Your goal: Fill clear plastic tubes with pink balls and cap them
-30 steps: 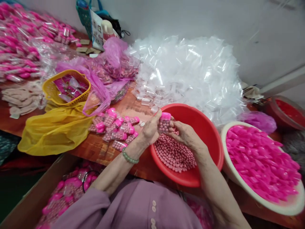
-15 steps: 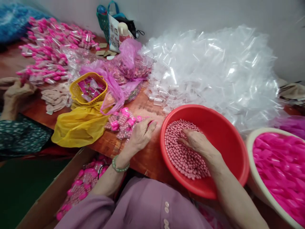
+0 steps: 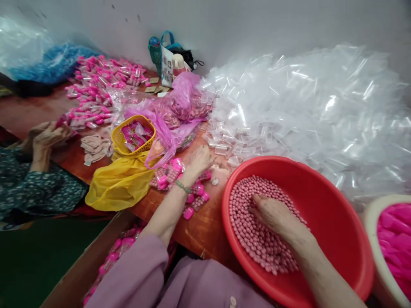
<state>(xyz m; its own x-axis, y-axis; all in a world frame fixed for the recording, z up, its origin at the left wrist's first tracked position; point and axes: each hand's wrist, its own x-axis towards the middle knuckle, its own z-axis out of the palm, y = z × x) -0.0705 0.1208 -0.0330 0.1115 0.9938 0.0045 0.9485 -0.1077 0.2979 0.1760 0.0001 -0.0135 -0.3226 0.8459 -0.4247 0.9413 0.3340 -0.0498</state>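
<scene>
At eight o'clock from centre, there's the yellow bag on the bench, pink-capped jars at its three o'clock, the left hand over their one o'clock edge, its grip hidden! And at four o'clock, the red basin: the right hand has fingertips in pink beads, no telling whether any are grasped, cream tub at the basin's three.

Beads lie in the basin. Behind it spreads a heap of tubes; left of it, jars; farther left of it, a bag and a basket; right of it, a tub.
</scene>
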